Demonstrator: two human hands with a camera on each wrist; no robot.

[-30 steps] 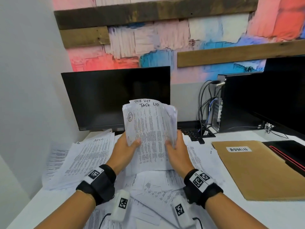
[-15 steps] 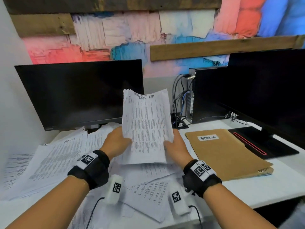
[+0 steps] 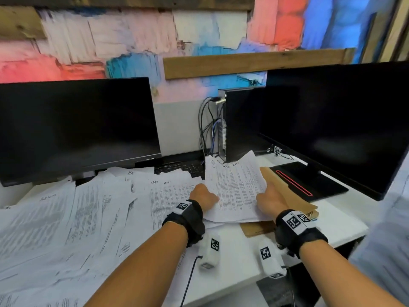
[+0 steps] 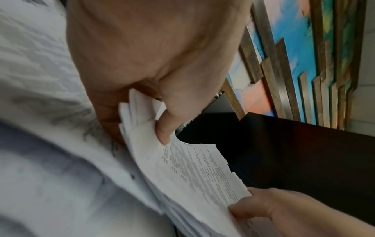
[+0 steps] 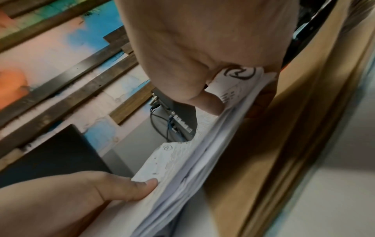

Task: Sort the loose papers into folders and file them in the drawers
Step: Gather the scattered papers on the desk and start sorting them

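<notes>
Head: left hand (image 3: pixel 204 197) and right hand (image 3: pixel 271 199) each clamp a side of the stack (image 3: pixel 235 191), held over the folder (image 3: pixel 285 191) on the table (image 3: pixel 239 258); loose papers (image 3: pixel 93 218) lie left.
Left wrist: thumb (image 4: pixel 168 128) pinches the stack's edge.
Right wrist: thumb (image 5: pixel 211 104) presses the stack, folder beneath.

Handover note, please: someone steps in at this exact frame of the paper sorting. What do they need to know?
Left hand and right hand each grip a side of one stack of papers, held low over the brown folder at the desk's right.
Loose papers cover the desk's left half.
Done: one stack gathered.
Left: get it into the folder, sort the rest, file in drawers; no drawer is in view.
</notes>
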